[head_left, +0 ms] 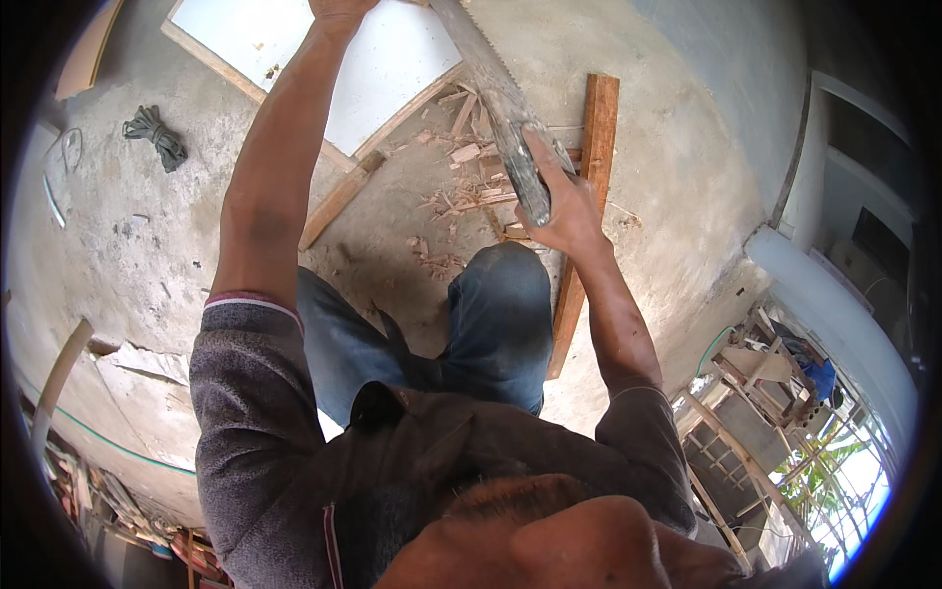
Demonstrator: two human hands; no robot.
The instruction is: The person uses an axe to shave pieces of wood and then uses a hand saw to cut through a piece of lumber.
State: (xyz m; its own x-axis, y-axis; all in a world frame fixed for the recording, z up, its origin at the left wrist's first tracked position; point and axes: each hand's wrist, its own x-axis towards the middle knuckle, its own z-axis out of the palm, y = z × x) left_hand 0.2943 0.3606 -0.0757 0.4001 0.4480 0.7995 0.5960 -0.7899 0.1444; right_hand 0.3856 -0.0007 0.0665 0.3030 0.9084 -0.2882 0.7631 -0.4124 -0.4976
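Note:
My right hand point(567, 211) is wrapped round the lower end of a worn, grey handsaw point(479, 69), its index finger lying along it; the toothed blade runs up past the top edge of the view. My left hand point(339, 8) reaches to the top edge above a white board point(378, 83) with wooden edging, its fingers mostly out of view. Pale wood chips and offcuts point(461, 201) lie below the saw. A long reddish-brown timber point(599, 118) lies just right of my right hand, and a shorter batten point(334, 201) touches the board's corner.
A bundle of dark cord point(154, 137) lies on the concrete floor point(147, 236) at the left. A curved strip point(59, 373) and piled wood point(88, 491) are at lower left. A pale wall point(756, 108) rises at the right, with stacked wooden scraps point(756, 368) below.

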